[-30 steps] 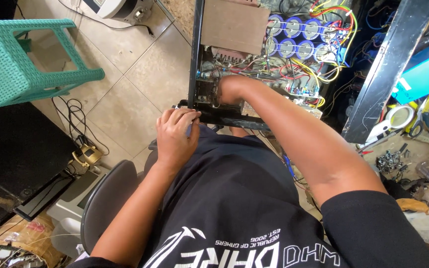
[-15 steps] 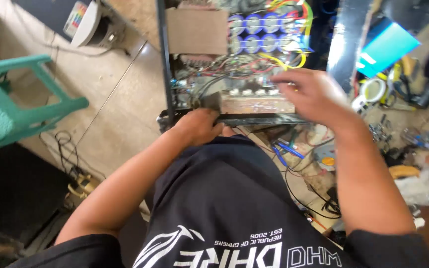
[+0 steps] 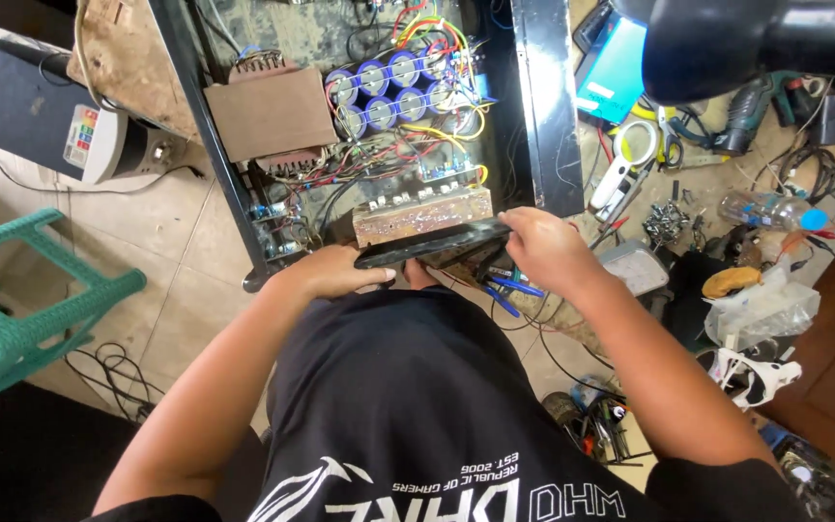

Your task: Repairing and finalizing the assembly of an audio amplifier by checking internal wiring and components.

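Left hand (image 3: pixel 335 274) curled over the near-left end of a black strip (image 3: pixel 432 244), fingers wrapped under its edge. Right hand (image 3: pixel 545 247) pinches the strip's far-right end, thumb on top. Strip lies across the near rim of an open metal chassis (image 3: pixel 538 106) on the floor, just in front of a copper-coloured circuit board (image 3: pixel 422 215); a grip at each end keeps it level. Inside: brown transformer (image 3: pixel 273 111), cluster of blue capacitors (image 3: pixel 384 87), loose coloured wiring. Blue-handled pliers (image 3: pixel 504 286) lie under the right wrist, near to reach. Green stool (image 3: pixel 21 309) stands well apart at left.
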